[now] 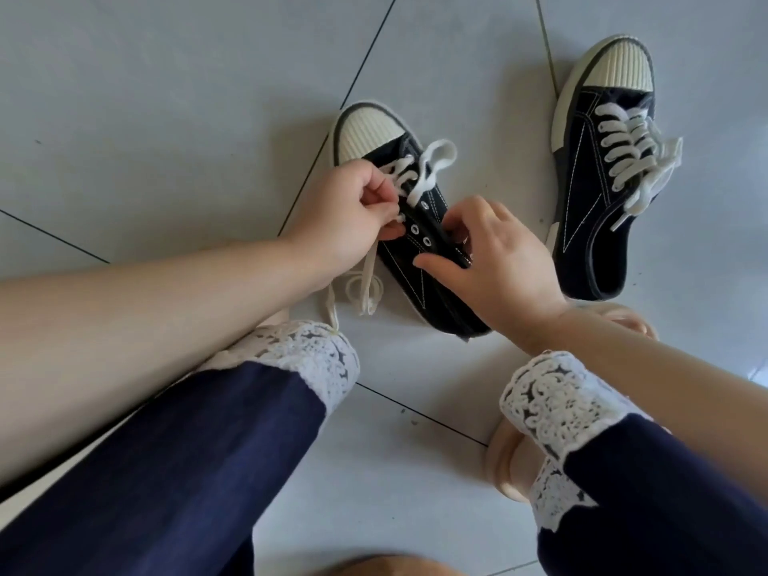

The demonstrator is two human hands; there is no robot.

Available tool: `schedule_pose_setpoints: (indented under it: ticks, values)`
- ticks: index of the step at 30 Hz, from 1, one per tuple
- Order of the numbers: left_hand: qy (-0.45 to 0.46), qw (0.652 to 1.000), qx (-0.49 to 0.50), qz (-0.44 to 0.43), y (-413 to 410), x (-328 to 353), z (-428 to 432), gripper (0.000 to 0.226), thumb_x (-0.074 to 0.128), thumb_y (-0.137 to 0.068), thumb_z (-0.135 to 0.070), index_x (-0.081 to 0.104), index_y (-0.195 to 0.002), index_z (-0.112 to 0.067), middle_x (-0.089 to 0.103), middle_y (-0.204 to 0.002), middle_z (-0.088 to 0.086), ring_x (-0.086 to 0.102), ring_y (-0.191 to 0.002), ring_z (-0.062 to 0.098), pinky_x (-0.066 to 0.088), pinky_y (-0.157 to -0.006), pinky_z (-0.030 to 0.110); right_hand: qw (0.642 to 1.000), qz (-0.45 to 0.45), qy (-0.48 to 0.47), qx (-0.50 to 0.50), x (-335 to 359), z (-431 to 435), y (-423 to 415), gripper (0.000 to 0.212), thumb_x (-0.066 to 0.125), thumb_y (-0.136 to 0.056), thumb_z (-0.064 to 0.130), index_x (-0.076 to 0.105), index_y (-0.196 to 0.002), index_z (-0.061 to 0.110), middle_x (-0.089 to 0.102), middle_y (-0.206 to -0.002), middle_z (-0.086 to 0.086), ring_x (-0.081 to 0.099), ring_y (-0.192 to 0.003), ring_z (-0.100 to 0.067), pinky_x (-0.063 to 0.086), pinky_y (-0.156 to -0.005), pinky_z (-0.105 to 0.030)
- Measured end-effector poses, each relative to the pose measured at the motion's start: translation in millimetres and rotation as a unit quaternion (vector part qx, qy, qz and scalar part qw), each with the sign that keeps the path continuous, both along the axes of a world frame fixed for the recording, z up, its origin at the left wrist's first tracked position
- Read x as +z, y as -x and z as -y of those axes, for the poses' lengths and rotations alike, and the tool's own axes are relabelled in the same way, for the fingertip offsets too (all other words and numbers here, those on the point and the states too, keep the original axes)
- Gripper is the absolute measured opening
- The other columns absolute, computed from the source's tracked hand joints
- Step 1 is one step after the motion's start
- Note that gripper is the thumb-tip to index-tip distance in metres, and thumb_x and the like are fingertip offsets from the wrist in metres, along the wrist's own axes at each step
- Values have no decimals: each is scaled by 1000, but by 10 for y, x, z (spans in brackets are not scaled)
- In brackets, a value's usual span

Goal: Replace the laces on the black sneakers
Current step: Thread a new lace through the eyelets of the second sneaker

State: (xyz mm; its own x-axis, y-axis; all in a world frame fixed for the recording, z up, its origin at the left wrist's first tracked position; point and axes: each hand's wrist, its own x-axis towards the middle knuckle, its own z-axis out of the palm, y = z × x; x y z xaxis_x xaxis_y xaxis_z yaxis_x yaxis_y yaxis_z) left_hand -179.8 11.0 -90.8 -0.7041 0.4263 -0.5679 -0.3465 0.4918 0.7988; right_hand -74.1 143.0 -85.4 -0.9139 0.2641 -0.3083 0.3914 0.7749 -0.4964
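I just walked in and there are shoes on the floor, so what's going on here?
A person sitting above a tiled floor is working on a black sneaker's lacing. The left hand pinches the white lace at the eyelets, while the right hand grips the nearer sneaker by its opening. Only the rows near the toe are threaded; several eyelets are empty, and a loose end lies on the floor. The second sneaker, off to the right, looks fully laced.
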Motion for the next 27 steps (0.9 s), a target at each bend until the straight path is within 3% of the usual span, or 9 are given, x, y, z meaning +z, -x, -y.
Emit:
schedule_pose_setpoints:
  ticks: [5,7,9,13,17,20,22,24,27]
  values:
    - [30,995,-74,-61,115,55,-93,20,55,-86,3,52,-75,-13,57,-70,0,61,-57,3,48,-55,12,998,18,-34,45,-57,-22,146,27,50,-89,37,35,-79,18,39,-56,6,43,-55,-25,30,-49,-30]
    - [75,964,-180,-180,163,67,-63,8,57,-85,-1,57,-81,-8,53,-67,-9,57,-61,10,46,-62,21,999,23,-19,32,-75,-39,140,26,49,-89,31,34,-75,16,36,-53,7,39,-54,-26,26,-49,-30]
    - [76,923,-259,-272,164,69,-25,4,57,-84,-1,60,-86,-2,50,-71,-7,47,-71,12,33,-63,21,999,22,-16,27,-75,-73,109,26,49,-88,27,34,-71,16,37,-52,6,37,-50,-24,23,-45,-29]
    - [112,886,-310,-327,238,85,226,5,56,-81,4,61,-83,2,57,-80,12,46,-76,18,24,-63,21,1000,18,-7,-1,-68,-195,40,30,51,-86,24,32,-64,17,41,-51,2,42,-50,-26,32,-47,-31]
    - [180,882,-287,-327,324,172,653,8,58,-80,5,62,-80,-2,56,-77,6,43,-74,16,20,-60,19,999,16,-2,-34,-65,-296,-8,32,53,-86,24,34,-61,16,42,-51,1,42,-50,-25,36,-49,-33]
    - [222,901,-257,-270,239,224,759,11,57,-82,-2,60,-79,-13,53,-73,-7,44,-69,13,22,-59,18,999,24,12,-44,-64,-323,-47,29,53,-85,23,37,-62,14,43,-51,0,44,-50,-25,38,-50,-34]
    - [174,921,-260,-230,163,223,608,13,57,-82,-4,59,-79,-17,51,-67,-15,49,-62,6,27,-57,19,998,28,27,-51,-64,-309,-65,34,53,-85,25,33,-59,19,42,-51,3,41,-49,-18,35,-50,-33]
    - [110,929,-284,-208,87,180,345,11,55,-85,-5,61,-86,-14,53,-68,-15,51,-63,-5,33,-57,9,997,25,37,-59,-71,-284,-76,36,53,-86,26,30,-58,21,40,-51,5,39,-48,-14,34,-49,-32]
    - [60,933,-288,-208,41,94,-44,16,49,-91,-8,61,-101,-9,51,-72,-11,47,-65,-2,33,-56,9,997,24,35,-58,-84,-272,-71,37,54,-85,28,29,-58,23,40,-51,7,38,-48,-11,33,-48,-29]
